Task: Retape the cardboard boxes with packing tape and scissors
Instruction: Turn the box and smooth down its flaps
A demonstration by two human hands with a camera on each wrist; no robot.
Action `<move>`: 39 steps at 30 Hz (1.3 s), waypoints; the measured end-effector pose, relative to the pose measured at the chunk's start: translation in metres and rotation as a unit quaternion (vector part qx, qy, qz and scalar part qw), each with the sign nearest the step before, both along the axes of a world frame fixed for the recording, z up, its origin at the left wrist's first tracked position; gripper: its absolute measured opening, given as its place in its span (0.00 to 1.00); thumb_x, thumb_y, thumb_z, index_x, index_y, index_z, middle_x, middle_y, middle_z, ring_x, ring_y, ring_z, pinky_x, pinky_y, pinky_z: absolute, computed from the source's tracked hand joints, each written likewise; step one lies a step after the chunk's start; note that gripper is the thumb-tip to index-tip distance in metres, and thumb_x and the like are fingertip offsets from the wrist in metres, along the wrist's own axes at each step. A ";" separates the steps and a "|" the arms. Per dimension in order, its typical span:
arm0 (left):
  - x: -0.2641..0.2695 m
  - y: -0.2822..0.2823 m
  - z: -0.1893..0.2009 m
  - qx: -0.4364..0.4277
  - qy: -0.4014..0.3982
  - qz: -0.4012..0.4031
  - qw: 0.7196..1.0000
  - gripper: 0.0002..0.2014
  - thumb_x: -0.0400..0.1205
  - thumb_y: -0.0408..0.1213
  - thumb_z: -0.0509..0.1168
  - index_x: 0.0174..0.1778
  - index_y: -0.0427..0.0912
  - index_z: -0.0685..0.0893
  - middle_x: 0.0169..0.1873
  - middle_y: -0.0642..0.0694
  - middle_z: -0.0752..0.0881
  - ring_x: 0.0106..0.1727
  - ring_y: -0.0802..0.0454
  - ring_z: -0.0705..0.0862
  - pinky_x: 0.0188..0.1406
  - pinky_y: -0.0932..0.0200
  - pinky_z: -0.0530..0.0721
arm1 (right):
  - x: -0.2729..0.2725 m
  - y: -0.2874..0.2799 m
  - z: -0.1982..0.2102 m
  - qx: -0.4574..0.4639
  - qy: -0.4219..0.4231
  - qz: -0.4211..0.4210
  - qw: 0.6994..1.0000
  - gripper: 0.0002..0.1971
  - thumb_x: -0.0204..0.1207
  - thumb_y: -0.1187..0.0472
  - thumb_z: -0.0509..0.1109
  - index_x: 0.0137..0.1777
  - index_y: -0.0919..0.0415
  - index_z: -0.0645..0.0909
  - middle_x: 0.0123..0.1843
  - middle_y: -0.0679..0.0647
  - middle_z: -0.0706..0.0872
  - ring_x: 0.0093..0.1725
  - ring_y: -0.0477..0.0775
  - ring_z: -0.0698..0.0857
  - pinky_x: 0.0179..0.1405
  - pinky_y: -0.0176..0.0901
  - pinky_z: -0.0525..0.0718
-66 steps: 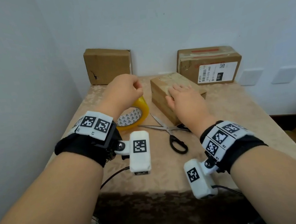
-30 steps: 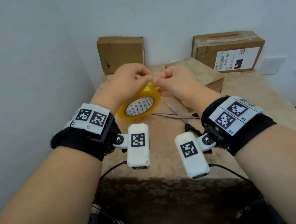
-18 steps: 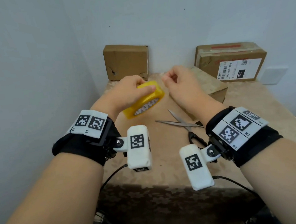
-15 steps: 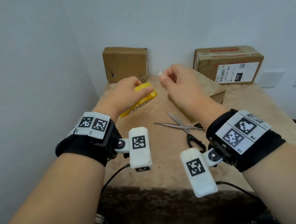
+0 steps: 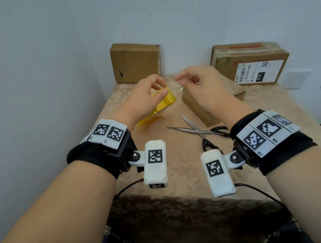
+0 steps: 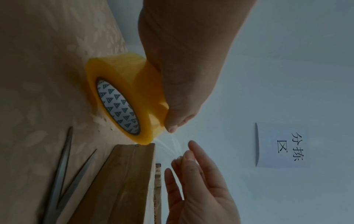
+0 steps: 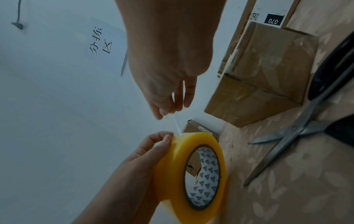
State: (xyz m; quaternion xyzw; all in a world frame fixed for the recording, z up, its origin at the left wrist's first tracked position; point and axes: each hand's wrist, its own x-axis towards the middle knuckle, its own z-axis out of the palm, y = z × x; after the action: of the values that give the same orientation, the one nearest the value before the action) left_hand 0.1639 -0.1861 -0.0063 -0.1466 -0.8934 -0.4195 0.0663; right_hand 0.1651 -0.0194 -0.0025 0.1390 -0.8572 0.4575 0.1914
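Yellow roll sat gripped in left hand; right hand, frame centre, pinched its tape end just rightward.

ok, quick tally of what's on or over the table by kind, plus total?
Brown cardboard boxes: 3, a plain one at the back left, a labelled one at the back right, a small one nearest the hands
Yellow packing tape rolls: 1, held in the left hand
Steel scissors with black handles: 1, lying open
Total: 5
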 end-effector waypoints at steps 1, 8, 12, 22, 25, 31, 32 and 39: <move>0.000 0.000 0.000 0.003 0.002 0.001 1.000 0.06 0.83 0.40 0.64 0.54 0.47 0.81 0.53 0.50 0.81 0.38 0.66 0.72 0.43 0.61 0.70 | 0.000 0.001 0.000 -0.001 0.003 0.000 1.000 0.08 0.79 0.68 0.69 0.53 0.61 0.89 0.42 0.47 0.86 0.40 0.38 0.81 0.44 0.23 0.76; 0.000 0.003 0.004 0.004 0.002 0.020 1.000 0.07 0.82 0.38 0.66 0.52 0.40 0.84 0.36 0.59 0.78 0.36 0.66 0.74 0.26 0.82 0.69 | 0.001 0.005 0.003 0.067 0.007 -0.035 0.997 0.13 0.77 0.61 0.74 0.60 0.61 0.88 0.45 0.48 0.82 0.45 0.44 0.78 0.51 0.33 0.75; -0.001 0.003 0.004 -0.012 -0.002 0.019 1.000 0.06 0.82 0.39 0.67 0.51 0.42 0.84 0.39 0.58 0.78 0.39 0.65 0.75 0.30 0.76 0.69 | 0.002 0.006 0.005 0.121 -0.017 -0.036 0.992 0.12 0.77 0.58 0.74 0.58 0.61 0.88 0.44 0.48 0.81 0.36 0.36 0.74 0.39 0.23 0.72; 0.000 0.007 0.007 -0.105 0.082 0.016 0.991 0.02 0.84 0.38 0.63 0.48 0.45 0.80 0.54 0.52 0.75 0.39 0.65 0.73 0.36 0.82 0.68 | 0.001 0.027 0.014 0.236 -0.062 -0.056 0.968 0.19 0.83 0.51 0.64 0.45 0.66 0.88 0.42 0.61 0.85 0.52 0.65 0.83 0.53 0.51 0.79; -0.002 0.002 0.004 -0.184 0.118 0.056 0.974 0.05 0.85 0.37 0.60 0.52 0.41 0.79 0.57 0.47 0.74 0.46 0.53 0.77 0.41 0.69 0.66 | -0.004 0.040 0.005 0.279 -0.048 -0.095 0.954 0.20 0.86 0.49 0.56 0.44 0.58 0.85 0.53 0.59 0.86 0.61 0.65 0.81 0.61 0.58 0.77; -0.014 0.002 -0.023 -0.273 0.097 0.052 0.956 0.07 0.85 0.35 0.58 0.54 0.37 0.77 0.57 0.42 0.73 0.46 0.46 0.77 0.46 0.53 0.77 | -0.001 0.050 -0.027 0.422 -0.206 -0.112 0.876 0.32 0.87 0.43 0.45 0.86 0.57 0.43 0.87 0.56 0.45 0.86 0.61 0.44 0.80 0.68 0.38; -0.015 0.004 -0.025 -0.286 0.085 0.047 0.953 0.07 0.85 0.35 0.59 0.56 0.37 0.77 0.58 0.42 0.73 0.47 0.45 0.77 0.44 0.54 0.74 | -0.002 0.050 -0.028 0.432 -0.211 -0.106 0.870 0.32 0.88 0.44 0.45 0.86 0.56 0.39 0.87 0.54 0.42 0.86 0.60 0.42 0.81 0.68 0.37; -0.016 0.015 -0.035 -0.334 -0.042 0.028 0.941 0.42 0.81 0.39 0.67 0.84 0.48 0.46 0.73 0.37 0.65 0.61 0.39 0.79 0.55 0.47 0.82 | -0.003 0.064 -0.025 0.414 -0.176 -0.039 0.892 0.38 0.84 0.47 0.60 0.85 0.46 0.38 0.87 0.48 0.39 0.85 0.59 0.40 0.79 0.69 0.33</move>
State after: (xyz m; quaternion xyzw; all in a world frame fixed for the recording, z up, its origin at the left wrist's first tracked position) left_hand 0.1474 -0.1714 -0.0417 -0.1181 -0.9878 -0.1006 -0.0121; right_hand 0.1621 0.0443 -0.0277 0.0894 -0.9933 0.0699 -0.0201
